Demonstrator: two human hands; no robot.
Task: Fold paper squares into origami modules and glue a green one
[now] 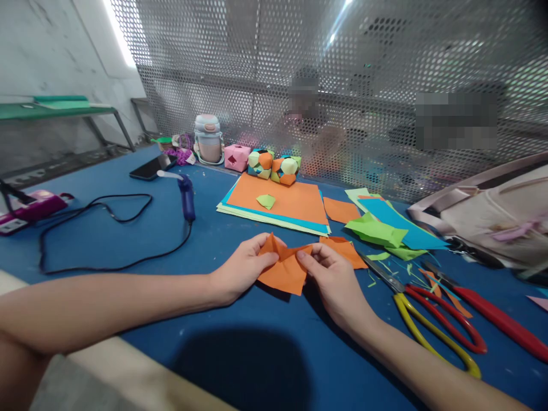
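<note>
A creased orange paper piece (287,271) is held up over the blue table between my two hands. My left hand (246,265) pinches its left edge, thumb on the near face. At its right edge my right hand (336,277) pinches it between thumb and fingers. The paper's top edge has a raised, pointed fold near my left fingers. Behind the hands lies a stack of coloured sheets with an orange sheet (299,200) on top, and a small folded green piece (266,201) rests on it. More orange paper (342,251) lies just behind my right hand.
Red-and-yellow scissors (400,291), a red-handled tool (496,314) and paper scraps lie right. Green paper (377,229) and a bag (492,222) are beyond. A blue glue gun (186,197) with a cord, a phone (153,166), a bottle (209,140) and paper cubes (259,164) stand or lie farther back.
</note>
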